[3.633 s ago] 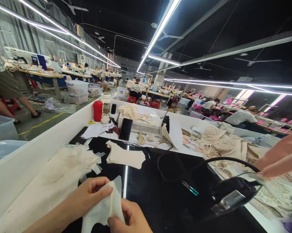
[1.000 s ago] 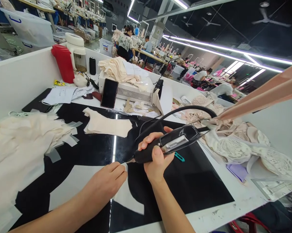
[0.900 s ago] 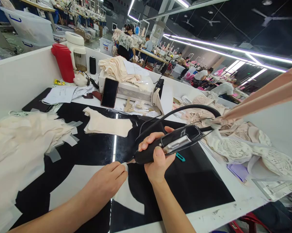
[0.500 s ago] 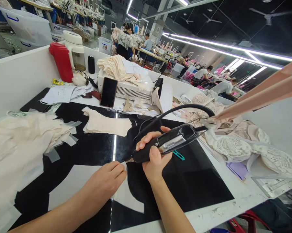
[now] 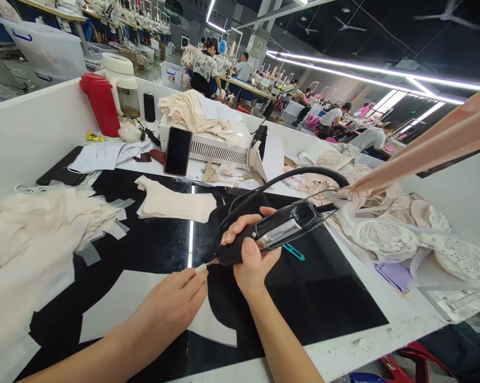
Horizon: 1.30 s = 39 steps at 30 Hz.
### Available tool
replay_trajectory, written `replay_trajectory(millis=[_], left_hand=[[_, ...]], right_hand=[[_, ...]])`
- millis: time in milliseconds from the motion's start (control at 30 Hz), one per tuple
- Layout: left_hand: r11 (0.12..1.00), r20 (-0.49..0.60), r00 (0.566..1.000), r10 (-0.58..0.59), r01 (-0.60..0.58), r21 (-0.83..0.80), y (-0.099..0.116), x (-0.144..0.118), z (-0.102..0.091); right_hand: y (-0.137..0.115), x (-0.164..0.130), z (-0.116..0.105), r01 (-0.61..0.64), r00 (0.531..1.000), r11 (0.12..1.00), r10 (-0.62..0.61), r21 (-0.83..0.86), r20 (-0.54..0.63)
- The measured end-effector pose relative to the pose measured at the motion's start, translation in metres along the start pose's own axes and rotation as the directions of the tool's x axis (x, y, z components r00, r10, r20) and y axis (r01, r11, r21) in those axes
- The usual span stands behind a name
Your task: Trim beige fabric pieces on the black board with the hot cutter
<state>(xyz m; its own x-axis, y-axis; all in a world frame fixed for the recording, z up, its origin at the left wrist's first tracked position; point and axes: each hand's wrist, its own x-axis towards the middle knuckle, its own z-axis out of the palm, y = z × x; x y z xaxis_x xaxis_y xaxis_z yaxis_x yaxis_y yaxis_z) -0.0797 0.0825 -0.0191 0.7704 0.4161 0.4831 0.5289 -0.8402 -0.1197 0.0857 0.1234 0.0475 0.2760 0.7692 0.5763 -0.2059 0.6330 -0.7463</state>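
Right hand (image 5: pixel 253 266) is clenched around the black corded cutting tool (image 5: pixel 275 234), its tip angled down to the white fabric piece (image 5: pixel 120 303) on the black tabletop (image 5: pixel 323 298). Left hand (image 5: pixel 172 306) lies flat on that fabric, fingers (image 5: pixel 194 276) pressing it down, fingertips just beside the tool's tip. A beige fabric stack (image 5: pixel 176 205) sits farther back, a phone (image 5: pixel 178 151) leans against the white machine (image 5: pixel 220 149), and a teal clip (image 5: pixel 294 252) lies just beyond the tool.
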Motion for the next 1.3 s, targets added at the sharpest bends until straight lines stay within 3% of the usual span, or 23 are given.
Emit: replay_trajectory(millis=[333, 567, 967, 1300], left_hand=[[1.000, 0.034, 0.999, 0.014, -0.014, -0.016, 0.000, -0.007, -0.001], [0.998, -0.018, 0.999, -0.038, 0.037, -0.047, 0.000, -0.006, 0.001], [0.997, 0.068, 0.997, -0.029, 0.034, -0.071, 0.001, -0.014, 0.008], [0.998, 0.090, 0.996, -0.021, 0.027, -0.063, -0.001, -0.011, 0.001]], right_hand=[[0.000, 0.000, 0.000, 0.003, 1.000, 1.000, -0.003, 0.008, -0.002], [-0.004, 0.001, 0.002, -0.004, 1.000, 0.999, 0.003, -0.040, -0.020], [-0.009, 0.003, 0.005, 0.004, 1.000, 1.000, -0.005, -0.021, -0.030], [-0.004, -0.001, 0.004, 0.002, 1.000, 0.999, -0.003, -0.043, -0.009]])
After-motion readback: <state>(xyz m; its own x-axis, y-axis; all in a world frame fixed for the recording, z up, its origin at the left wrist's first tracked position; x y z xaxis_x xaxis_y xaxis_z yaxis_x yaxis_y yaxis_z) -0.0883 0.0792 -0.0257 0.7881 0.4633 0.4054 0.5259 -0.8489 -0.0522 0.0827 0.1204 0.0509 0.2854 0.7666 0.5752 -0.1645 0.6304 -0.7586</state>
